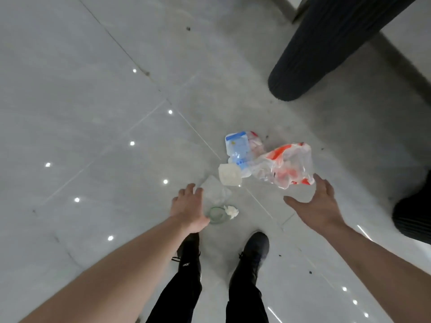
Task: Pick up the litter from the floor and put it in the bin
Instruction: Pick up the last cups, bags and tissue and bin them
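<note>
Litter lies on the grey tiled floor ahead of my feet. A clear bag with red print [288, 166] is the largest piece. Beside it are a blue and white packet [238, 146] and a small white tub [229, 174]. Nearer me lie a clear wrapper [214, 192], a clear green-rimmed cup [217, 214] and a crumpled white tissue [231, 211]. My left hand [189, 207] reaches down beside the cup and clear wrapper, fingers relaxed, holding nothing. My right hand [318, 206] hovers just below the red-printed bag, fingers spread. No bin is in view.
A thick dark ribbed table leg [326, 45] stands at the upper right, and another dark ribbed shape [412, 215] sits at the right edge. My two black shoes [255, 250] stand just behind the litter. Dark specks dot the glossy floor [93, 113].
</note>
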Demonstrator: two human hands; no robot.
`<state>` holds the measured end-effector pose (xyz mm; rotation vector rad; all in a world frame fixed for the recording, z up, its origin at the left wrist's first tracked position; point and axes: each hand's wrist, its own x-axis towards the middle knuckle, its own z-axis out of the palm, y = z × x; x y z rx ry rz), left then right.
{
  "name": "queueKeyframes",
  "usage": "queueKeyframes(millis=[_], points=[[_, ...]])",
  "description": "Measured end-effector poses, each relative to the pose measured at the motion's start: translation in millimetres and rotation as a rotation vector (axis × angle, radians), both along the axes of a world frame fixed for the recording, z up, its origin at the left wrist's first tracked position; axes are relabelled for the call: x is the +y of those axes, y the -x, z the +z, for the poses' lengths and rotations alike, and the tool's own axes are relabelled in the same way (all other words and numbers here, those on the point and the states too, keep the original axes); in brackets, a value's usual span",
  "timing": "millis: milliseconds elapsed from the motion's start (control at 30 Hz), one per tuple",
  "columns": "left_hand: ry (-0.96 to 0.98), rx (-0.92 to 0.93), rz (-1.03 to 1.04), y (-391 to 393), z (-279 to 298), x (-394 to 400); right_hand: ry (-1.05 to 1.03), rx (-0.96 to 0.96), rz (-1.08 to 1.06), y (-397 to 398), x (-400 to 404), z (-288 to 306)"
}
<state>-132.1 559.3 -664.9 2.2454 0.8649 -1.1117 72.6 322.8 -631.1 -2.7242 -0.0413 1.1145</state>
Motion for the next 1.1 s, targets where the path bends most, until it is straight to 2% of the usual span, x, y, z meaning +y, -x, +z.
queueKeyframes(millis=[167,267,400,533,700,800,967,1033,1100], points=[[-0.012,-0.034,-0.127,-20,-137,-28,0.042,-0.099,0.15,-35,11,-125],[-0.031,-0.008,-0.215,-21,-196,-53,0.115,-0.119,0.284,-52,23,-184],[-0.056,0.043,-0.188,-20,-247,-78,0.152,-0.142,0.348,-63,28,-237],[-0.106,0.04,-0.188,-16,-282,-89,0.151,-0.241,0.371,-60,20,-264],[-0.239,-0.061,-0.217,-8,-298,-82,0.088,-0.236,0.405,-53,7,-269],[-0.221,-0.107,-0.22,-6,-293,-71,0.066,-0.191,0.383,-43,-1,-262],[-0.157,-0.124,-0.169,-1,-260,-46,-0.022,-0.141,0.1,-27,-13,-226],[-0.147,-0.223,-0.1,-2,-242,-38,-0.031,-0.112,0.105,-29,-16,-211],[-0.116,-0.321,-0.021,-7,-227,-31,-0.038,-0.054,0.202,-35,-15,-198]])
